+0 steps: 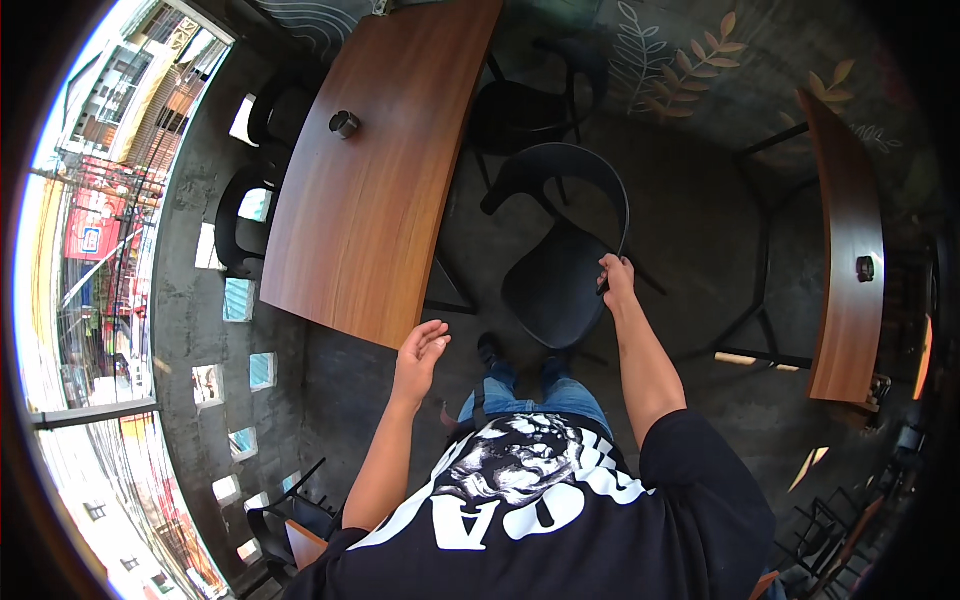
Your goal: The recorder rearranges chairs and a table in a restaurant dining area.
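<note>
My right hand [617,280] is closed around the near end of the curved armrest of a black chair [556,285]. The chair stands in front of me, its rounded backrest on the far side and its smooth seat toward me. My left hand [424,348] is at the near right corner of a long wooden table [375,210], fingers loosely bent with nothing held. Whether its fingertips touch the table edge I cannot tell. A small dark round container [344,125] sits on the tabletop toward the far end.
Another black chair [520,110] is tucked farther along the table's right side. Black chairs [243,222] line its left side, by a concrete wall [195,330] with square openings and a window. A second wooden table [845,260] stands at the right.
</note>
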